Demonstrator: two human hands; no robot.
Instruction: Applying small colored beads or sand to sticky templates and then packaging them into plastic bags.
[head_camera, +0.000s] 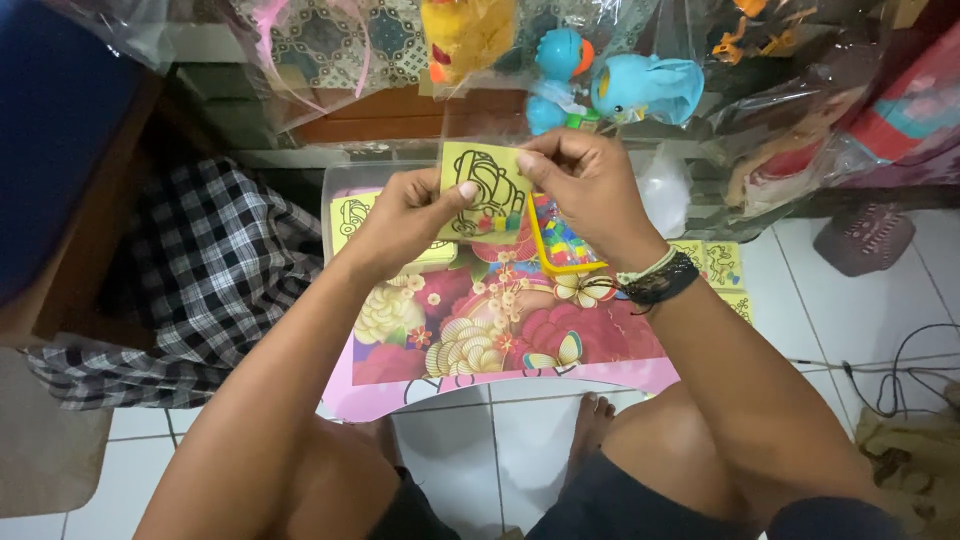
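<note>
Above the floral table (480, 350), both hands pinch one yellow card (482, 190) printed with a black outline drawing and a few coloured patches along its lower edge. Left hand (405, 220) clamps its left side with thumb on the face; right hand (590, 190) grips the top right corner. One yellow-rimmed tray (560, 240) of coloured bits lies just behind the card, partly hidden by the right hand. More yellow cards (352, 215) lie left and right of the table, their count unclear. Two blue toys (640, 88) hang in plastic beyond.

Clear plastic toy bags (640, 70) hanging along the top; possibly 1 thin clear sleeve (480, 120) over the yellow card (485, 190).
</note>
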